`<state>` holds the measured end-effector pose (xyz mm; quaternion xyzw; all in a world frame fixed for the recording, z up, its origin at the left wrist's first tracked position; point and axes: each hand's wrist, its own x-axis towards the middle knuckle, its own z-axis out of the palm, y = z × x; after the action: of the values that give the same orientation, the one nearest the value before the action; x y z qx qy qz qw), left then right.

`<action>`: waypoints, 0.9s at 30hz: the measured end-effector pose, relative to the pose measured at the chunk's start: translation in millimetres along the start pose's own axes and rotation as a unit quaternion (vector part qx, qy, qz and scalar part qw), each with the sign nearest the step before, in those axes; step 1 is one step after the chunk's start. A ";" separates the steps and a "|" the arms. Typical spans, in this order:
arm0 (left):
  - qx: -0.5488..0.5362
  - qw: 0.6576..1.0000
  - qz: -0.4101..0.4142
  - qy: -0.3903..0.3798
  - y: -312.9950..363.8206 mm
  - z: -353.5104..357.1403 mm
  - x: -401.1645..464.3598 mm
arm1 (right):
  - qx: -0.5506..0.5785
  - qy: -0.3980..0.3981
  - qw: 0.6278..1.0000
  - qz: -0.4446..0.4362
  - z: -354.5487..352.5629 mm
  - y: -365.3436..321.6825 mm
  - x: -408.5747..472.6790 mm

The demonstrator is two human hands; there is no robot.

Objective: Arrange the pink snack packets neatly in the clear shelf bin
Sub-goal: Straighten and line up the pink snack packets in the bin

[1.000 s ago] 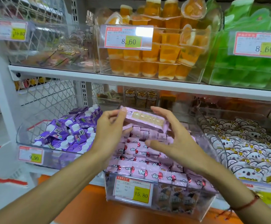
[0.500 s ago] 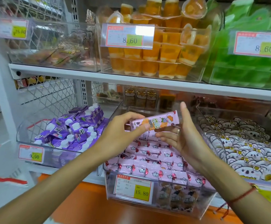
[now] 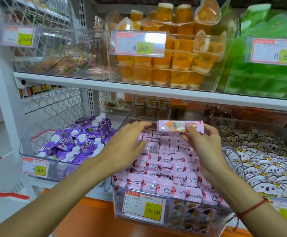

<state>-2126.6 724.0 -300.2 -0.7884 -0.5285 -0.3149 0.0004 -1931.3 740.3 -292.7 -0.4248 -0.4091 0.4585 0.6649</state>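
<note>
Your right hand (image 3: 206, 144) pinched one long pink foil snack packet (image 3: 180, 126) with an orange-and-white print, holding it level above the far end of the clear plastic shelf bin (image 3: 224, 218). Below it lay rows of small pink packets (image 3: 166, 170) with cloud and red marks, filling that bin. Your left hand (image 3: 122, 142) lay flat with straight fingers on the far-left rows. A yellow 15.80 price tag (image 3: 143, 206) fronted the bin; purple cartons (image 3: 76, 141) sat left, white bear-print bags (image 3: 266, 161) right.

Two bare forearms, no sleeves, thin red string bracelet (image 3: 254, 206) on right wrist, loose thread ends
</note>
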 end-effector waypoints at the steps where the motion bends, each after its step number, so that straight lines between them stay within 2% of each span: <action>1: 0.036 0.999 0.004 -0.016 -1.8 2.7 2.7 | -0.029 0.012 1.000 -0.002 0.2 3.4 3.8; 4: 0.149 0.984 0.021 -0.099 -3.5 10.8 9.4 | -0.158 0.011 0.987 -0.016 5.3 17.5 7.2; 7: 0.224 0.962 0.036 -0.150 -8.1 13.0 12.6 | -0.320 -0.043 0.944 -0.063 3.9 25.7 13.0; 9: 0.225 0.962 0.040 -0.150 -13.3 13.8 13.8 | -0.414 -0.088 0.899 -0.112 -2.2 17.6 17.9; 12: 0.217 0.967 0.045 -0.128 -17.1 13.6 14.5 | -0.477 -0.145 0.846 -0.187 -2.5 1.6 17.4; 16: 0.117 0.991 0.008 -0.066 -15.9 13.7 14.1 | -0.560 -0.163 0.766 -0.270 18.2 7.9 15.4; 19: 0.052 0.999 -0.011 -0.003 -12.9 10.5 13.4 | -0.587 -0.219 0.743 -0.236 27.5 25.9 18.1; 22: 0.001 1.000 -0.009 0.018 -6.5 5.5 13.8 | -0.600 -0.289 0.725 -0.177 21.2 36.1 21.8; 25: -0.004 1.000 -0.010 0.003 2.0 6.3 13.3 | -0.572 -0.322 0.745 -0.124 10.7 30.1 26.3; 27: 0.000 1.000 -0.011 -0.026 6.5 12.5 12.6 | -0.556 -0.303 0.765 -0.115 1.9 21.7 29.4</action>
<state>-2112.0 735.8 -301.8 -0.7901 -0.5373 -0.2944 -0.0169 -1931.5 773.5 -308.0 -0.5091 -0.8182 0.1759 0.2012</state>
